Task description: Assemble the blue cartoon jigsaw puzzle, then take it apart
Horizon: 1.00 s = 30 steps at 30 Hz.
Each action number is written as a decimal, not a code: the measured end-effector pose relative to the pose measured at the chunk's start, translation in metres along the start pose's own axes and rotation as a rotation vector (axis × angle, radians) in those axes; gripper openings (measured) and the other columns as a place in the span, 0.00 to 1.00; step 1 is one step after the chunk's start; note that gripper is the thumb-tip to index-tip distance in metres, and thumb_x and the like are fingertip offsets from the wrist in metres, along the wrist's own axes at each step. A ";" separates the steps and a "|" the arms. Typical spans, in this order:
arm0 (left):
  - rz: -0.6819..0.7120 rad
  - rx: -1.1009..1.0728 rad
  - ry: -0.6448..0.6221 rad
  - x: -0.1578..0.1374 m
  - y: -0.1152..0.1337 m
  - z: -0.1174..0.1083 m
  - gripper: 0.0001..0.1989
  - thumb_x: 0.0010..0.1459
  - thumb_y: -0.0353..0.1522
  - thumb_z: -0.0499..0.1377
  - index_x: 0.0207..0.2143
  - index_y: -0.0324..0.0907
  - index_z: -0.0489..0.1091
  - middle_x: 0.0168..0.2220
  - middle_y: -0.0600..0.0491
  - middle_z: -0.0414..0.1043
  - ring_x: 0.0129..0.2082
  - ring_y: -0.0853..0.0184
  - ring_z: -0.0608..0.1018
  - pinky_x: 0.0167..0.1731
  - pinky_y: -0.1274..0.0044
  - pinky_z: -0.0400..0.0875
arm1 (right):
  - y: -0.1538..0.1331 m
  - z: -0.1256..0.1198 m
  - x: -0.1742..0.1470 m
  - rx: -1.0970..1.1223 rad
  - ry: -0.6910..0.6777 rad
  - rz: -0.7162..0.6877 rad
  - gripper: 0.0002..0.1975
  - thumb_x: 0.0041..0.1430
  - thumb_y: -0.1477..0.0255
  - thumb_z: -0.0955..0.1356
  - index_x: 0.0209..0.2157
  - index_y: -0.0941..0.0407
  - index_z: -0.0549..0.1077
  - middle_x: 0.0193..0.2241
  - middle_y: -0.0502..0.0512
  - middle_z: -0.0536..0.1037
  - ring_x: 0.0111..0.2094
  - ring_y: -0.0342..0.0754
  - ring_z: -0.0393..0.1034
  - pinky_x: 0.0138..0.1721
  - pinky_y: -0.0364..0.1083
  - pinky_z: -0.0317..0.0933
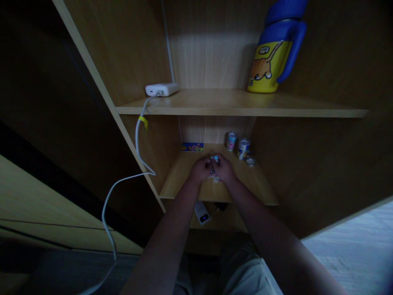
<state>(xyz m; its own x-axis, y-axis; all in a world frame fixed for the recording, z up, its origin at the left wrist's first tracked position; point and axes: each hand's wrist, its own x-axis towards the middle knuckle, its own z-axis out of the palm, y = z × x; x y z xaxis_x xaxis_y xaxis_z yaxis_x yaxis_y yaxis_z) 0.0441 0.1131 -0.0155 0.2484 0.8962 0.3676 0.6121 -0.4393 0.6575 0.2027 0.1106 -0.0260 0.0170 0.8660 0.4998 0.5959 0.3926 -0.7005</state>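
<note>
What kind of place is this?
Probably an open wooden shelf unit, perhaps in somebody's room: the upper shelf holds a blue-and-yellow lidded mug, and the shelf below holds small printed cans.

I see remotely a blue-yellow mug (267,61) at one o'clock, a white box (162,89) at eleven, its cable (103,214) at eight.

We look from the person's head, forward and down into nearby shelves (215,101), with the lap (242,268) at the six-o'clock edge.
</note>
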 end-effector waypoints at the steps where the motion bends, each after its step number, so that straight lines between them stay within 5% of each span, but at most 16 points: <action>1: 0.002 0.007 0.002 0.000 0.000 0.000 0.11 0.68 0.31 0.58 0.32 0.43 0.75 0.30 0.54 0.79 0.32 0.65 0.78 0.38 0.75 0.69 | 0.000 0.000 0.000 0.004 -0.003 0.002 0.13 0.72 0.57 0.64 0.40 0.51 0.73 0.34 0.53 0.81 0.36 0.51 0.76 0.40 0.47 0.64; 30: -0.017 0.006 -0.012 -0.001 0.002 -0.002 0.10 0.68 0.31 0.58 0.33 0.44 0.76 0.31 0.54 0.79 0.33 0.64 0.78 0.40 0.74 0.71 | 0.000 -0.001 0.001 -0.041 -0.027 0.022 0.13 0.74 0.58 0.64 0.41 0.51 0.74 0.35 0.55 0.82 0.37 0.52 0.76 0.41 0.47 0.64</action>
<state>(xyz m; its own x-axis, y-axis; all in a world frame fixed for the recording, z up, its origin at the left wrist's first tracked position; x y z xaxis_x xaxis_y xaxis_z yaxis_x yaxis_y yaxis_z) 0.0438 0.1108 -0.0136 0.2471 0.9041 0.3488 0.6210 -0.4240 0.6592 0.2033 0.1111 -0.0246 0.0093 0.8824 0.4703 0.6280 0.3609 -0.6895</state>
